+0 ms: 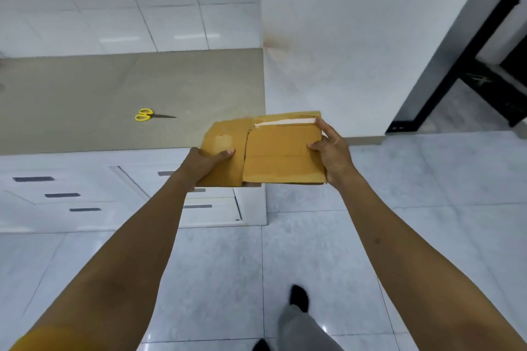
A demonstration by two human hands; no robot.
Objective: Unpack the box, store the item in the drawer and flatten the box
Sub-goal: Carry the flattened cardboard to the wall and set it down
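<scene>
Two hands hold flattened box in air beside counter: left hand clamps near-left corner, right hand grips right edge. Drawers look shut, item unseen. Likely last step; next: set cardboard down flat. Scissors lie well apart.

Your fingers are hidden under the flattened box, only the thumbs showing. The drawer fronts blur together, and your forward shoe is smeared.
</scene>
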